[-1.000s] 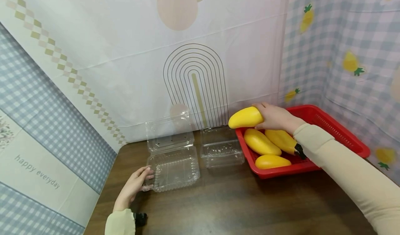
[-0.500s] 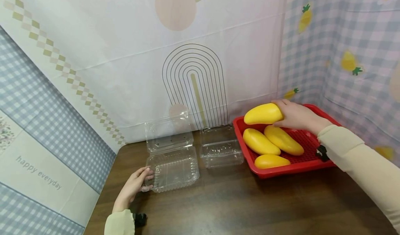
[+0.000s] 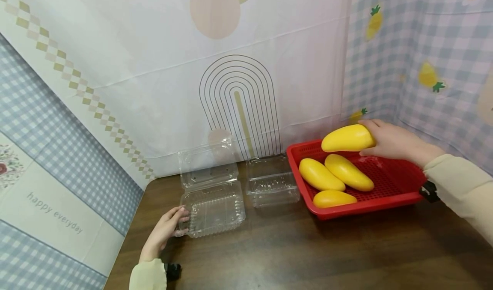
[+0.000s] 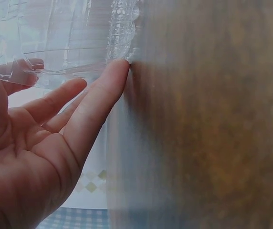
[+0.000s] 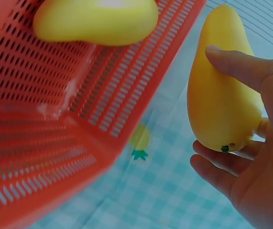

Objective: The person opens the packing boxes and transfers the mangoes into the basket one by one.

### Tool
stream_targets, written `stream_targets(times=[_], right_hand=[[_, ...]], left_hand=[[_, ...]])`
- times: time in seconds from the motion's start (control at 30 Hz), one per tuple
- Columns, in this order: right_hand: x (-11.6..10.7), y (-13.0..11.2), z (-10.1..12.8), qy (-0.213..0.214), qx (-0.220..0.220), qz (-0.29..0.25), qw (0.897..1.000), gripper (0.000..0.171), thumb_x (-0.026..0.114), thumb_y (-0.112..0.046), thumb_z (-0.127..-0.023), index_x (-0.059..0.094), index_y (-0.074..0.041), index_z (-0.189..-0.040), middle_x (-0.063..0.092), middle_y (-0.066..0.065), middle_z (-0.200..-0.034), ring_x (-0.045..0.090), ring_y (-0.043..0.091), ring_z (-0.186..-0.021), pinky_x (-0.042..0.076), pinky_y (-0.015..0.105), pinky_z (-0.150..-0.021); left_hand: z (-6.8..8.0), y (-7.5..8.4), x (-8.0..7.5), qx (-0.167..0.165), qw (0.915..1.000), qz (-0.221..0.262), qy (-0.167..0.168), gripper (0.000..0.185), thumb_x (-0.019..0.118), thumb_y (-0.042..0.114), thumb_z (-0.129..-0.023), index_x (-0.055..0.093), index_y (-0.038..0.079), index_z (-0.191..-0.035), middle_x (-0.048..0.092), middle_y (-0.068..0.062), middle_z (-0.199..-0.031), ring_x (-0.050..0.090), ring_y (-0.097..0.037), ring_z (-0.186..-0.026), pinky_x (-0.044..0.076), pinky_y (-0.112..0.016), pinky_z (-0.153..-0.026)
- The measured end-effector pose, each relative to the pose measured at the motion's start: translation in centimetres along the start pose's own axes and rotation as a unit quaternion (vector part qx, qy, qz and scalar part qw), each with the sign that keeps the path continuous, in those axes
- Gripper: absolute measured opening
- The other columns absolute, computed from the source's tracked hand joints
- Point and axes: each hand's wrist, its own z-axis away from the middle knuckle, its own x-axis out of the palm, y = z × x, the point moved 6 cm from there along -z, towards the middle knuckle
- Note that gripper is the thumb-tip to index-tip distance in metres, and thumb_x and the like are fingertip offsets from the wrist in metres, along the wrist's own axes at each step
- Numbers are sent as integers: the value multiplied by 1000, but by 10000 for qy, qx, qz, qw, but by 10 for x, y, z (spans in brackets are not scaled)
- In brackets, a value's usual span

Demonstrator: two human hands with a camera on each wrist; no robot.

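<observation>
My right hand (image 3: 400, 141) grips a yellow mango (image 3: 348, 138) above the back of the red basket (image 3: 379, 205). In the right wrist view, the thumb lies along the mango (image 5: 225, 95) and the fingers reach round its far side. Three more mangoes lie in the basket's left part, among them the front mango (image 3: 334, 198). My left hand (image 3: 163, 230) holds the left edge of an open clear plastic clamshell container (image 3: 217, 210). Its thumb (image 4: 22, 75) shows through the plastic while the other fingers touch the container's side from below.
A second open clear container (image 3: 274, 191) stands between the first one and the basket. All of them sit on a dark wooden table (image 3: 269, 255). A printed white curtain (image 3: 165, 97) rises behind, with a checked curtain (image 3: 443, 46) at the right.
My right hand has carried the mango rightward, from over the basket's left rim to above its back part. The left hand and the containers stay where they were.
</observation>
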Motion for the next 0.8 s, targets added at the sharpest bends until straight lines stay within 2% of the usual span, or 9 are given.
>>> stream_targets(times=[0.2, 0.33, 0.63, 0.8], right_hand=[[-10, 11, 13, 88, 149, 83, 9998, 92, 82, -36, -83, 35, 9, -148, 46, 38, -134, 54, 52, -114, 45, 69, -91], [-13, 19, 20, 73, 242, 11, 9997, 93, 82, -36, -83, 34, 12, -146, 45, 39, -133, 53, 52, -114, 44, 69, -92], [-8, 35, 35, 57, 510, 31, 9987, 97, 83, -45, -80, 37, 15, -141, 48, 40, -129, 55, 51, -110, 45, 68, -90], [-1, 43, 43, 33, 645, -48, 9979, 97, 85, -50, -77, 43, 15, -136, 53, 36, -121, 58, 44, -100, 48, 64, -84]], left_hand=[[-1, -1, 0, -5, 10000, -10, 21, 53, 42, 27, -111, 32, -5, -152, 43, -34, -145, 44, -47, -135, 59, -43, -86], [-2, -1, 0, -8, 10000, -4, 43, 53, 42, 26, -111, 33, -6, -152, 44, -34, -144, 44, -47, -134, 59, -43, -85], [-1, 0, 2, -32, 10000, -31, 35, 53, 39, 25, -111, 31, -7, -152, 42, -36, -145, 43, -48, -135, 59, -43, -85], [0, 1, 3, -16, 10000, -7, 42, 53, 40, 26, -111, 31, -7, -152, 42, -36, -145, 43, -48, -135, 59, -42, -85]])
